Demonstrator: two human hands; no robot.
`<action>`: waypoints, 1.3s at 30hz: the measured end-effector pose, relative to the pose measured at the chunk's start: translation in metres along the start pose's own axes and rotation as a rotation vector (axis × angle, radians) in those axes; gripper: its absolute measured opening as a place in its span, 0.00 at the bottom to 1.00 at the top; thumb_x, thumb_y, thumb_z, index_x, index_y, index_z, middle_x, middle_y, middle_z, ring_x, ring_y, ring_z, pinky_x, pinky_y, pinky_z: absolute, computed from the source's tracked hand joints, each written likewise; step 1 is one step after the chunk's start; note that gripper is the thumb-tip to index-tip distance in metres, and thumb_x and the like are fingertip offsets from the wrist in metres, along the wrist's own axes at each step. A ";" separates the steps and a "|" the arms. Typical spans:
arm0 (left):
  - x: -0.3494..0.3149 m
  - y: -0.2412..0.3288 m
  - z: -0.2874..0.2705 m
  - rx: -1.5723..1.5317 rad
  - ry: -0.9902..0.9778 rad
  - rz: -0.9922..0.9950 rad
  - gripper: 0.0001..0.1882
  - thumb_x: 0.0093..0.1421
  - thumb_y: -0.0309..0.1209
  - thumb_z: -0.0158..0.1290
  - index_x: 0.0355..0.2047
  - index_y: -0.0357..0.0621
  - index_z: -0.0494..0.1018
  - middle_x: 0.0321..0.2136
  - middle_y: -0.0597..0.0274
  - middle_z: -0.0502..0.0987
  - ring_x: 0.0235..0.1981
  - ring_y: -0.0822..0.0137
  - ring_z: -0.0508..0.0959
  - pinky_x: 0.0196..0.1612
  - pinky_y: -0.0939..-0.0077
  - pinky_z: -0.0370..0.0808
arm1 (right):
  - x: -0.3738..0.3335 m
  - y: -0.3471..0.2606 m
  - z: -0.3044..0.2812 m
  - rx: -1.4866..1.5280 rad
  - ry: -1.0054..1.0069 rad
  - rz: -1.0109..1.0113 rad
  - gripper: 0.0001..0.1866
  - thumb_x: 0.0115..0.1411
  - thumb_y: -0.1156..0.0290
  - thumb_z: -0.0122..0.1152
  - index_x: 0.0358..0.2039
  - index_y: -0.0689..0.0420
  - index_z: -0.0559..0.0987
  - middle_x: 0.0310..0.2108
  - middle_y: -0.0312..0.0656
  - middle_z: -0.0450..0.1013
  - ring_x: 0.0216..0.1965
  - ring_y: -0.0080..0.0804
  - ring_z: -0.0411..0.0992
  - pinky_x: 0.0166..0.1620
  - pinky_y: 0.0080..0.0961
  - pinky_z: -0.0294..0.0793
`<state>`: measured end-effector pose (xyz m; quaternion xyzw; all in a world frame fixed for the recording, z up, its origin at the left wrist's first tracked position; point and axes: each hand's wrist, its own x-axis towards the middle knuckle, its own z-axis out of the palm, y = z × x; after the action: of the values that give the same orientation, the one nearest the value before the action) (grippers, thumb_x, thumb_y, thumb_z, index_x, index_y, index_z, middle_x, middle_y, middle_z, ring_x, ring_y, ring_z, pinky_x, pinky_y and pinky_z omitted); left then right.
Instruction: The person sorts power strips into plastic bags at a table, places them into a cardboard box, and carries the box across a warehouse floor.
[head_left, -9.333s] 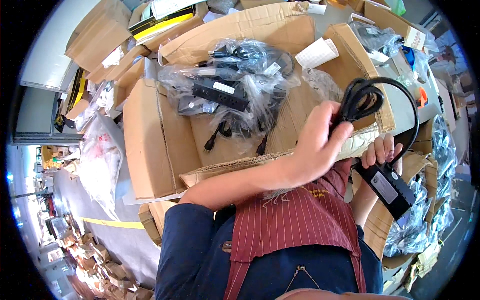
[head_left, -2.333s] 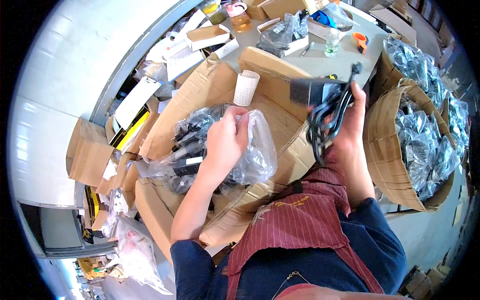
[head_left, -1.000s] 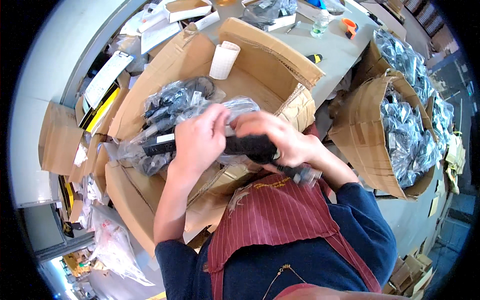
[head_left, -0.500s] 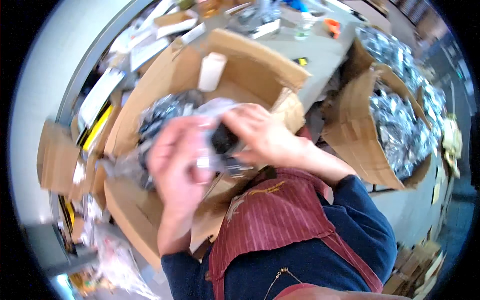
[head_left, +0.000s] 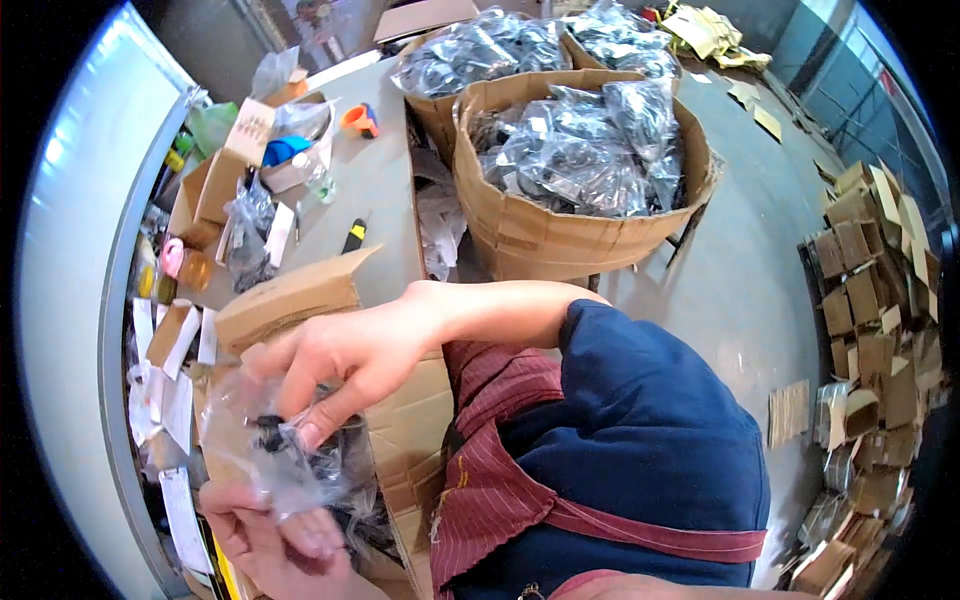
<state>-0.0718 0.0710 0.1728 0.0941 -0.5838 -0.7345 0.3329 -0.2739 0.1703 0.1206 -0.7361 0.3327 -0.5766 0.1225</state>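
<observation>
Over the open cardboard box, both hands held a clear plastic bag. Right hand fingers pinched its top over a black part; left hand fingers gripped it from below.

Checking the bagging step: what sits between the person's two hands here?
In the head view, a clear plastic bag with a black coiled cable inside spans the gap: the right hand pinches its top, the left hand grips its bottom.
</observation>
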 end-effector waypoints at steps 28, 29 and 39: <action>0.020 -0.058 -0.133 0.434 -0.157 -0.747 0.13 0.62 0.31 0.54 0.44 0.37 0.73 0.32 0.60 0.79 0.34 0.68 0.80 0.36 0.77 0.79 | -0.202 -0.037 -0.256 -0.437 0.290 1.294 0.12 0.57 0.70 0.61 0.37 0.66 0.82 0.32 0.44 0.81 0.35 0.28 0.80 0.41 0.26 0.79; 0.019 -0.057 -0.135 0.456 -0.139 -0.755 0.13 0.62 0.31 0.53 0.45 0.37 0.72 0.31 0.61 0.79 0.33 0.68 0.80 0.36 0.77 0.79 | -0.211 -0.029 -0.268 -0.547 0.463 1.210 0.12 0.56 0.70 0.61 0.36 0.64 0.83 0.31 0.43 0.81 0.34 0.27 0.79 0.40 0.25 0.79; 0.011 -0.081 -0.162 0.405 0.211 -0.619 0.21 0.64 0.32 0.52 0.55 0.37 0.66 0.45 0.58 0.75 0.42 0.65 0.78 0.41 0.72 0.76 | -0.357 0.112 -0.304 -1.320 0.321 1.996 0.58 0.53 0.31 0.53 0.71 0.57 0.44 0.68 0.73 0.38 0.70 0.69 0.36 0.67 0.62 0.39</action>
<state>-0.0253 -0.0564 0.0524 0.4047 -0.6236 -0.6564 0.1284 -0.6359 0.3738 -0.1242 0.0044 0.9969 -0.0318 0.0715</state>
